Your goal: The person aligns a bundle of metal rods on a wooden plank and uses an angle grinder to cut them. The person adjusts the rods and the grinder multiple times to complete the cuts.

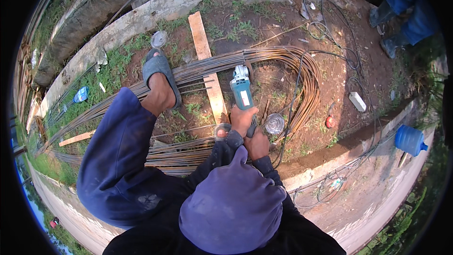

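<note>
Both of my hands are closed around a teal angle grinder (241,93) with a silver head. My left hand (241,120) wraps the body just behind its label, and my right hand (257,144) grips the dark rear end. The cutting disc (249,69) sits beside a bundle of rusty steel rods (269,55), which bends round in a loop on the right. Whether the disc touches the rods or spins, I cannot tell. Beneath the bundle lies a wooden plank (200,35). My sandalled left foot (160,78) presses on the rods left of the plank.
Black cable (355,59) snakes over the soil at right. A person in blue trousers (417,21) stands at the far right. A blue water jug (409,140) lies beyond the low concrete edge (325,165). A clear round container (274,123) is near my right hand.
</note>
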Action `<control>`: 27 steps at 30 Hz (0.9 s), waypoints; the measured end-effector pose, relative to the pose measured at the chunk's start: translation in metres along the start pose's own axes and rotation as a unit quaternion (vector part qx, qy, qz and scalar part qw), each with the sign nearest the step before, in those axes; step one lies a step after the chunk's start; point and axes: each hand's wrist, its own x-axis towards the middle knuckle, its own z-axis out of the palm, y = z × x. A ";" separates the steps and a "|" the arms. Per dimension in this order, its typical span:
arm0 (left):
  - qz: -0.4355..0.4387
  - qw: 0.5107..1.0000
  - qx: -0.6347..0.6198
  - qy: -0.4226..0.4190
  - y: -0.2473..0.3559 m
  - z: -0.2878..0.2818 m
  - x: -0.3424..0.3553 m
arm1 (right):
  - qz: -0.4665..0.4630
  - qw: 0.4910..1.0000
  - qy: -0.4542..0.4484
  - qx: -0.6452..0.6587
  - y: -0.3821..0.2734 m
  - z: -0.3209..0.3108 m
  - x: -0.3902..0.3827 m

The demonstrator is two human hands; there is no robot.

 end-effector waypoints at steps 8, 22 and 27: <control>-0.020 1.000 0.014 0.008 -0.005 0.001 0.002 | -0.011 1.000 0.003 -0.005 0.002 0.001 0.001; -0.006 1.000 0.029 0.003 0.001 0.000 0.006 | -0.007 1.000 0.000 0.001 -0.003 -0.002 0.002; -0.006 1.000 0.025 0.002 -0.007 -0.002 -0.001 | 0.004 1.000 -0.009 -0.011 0.000 -0.002 -0.006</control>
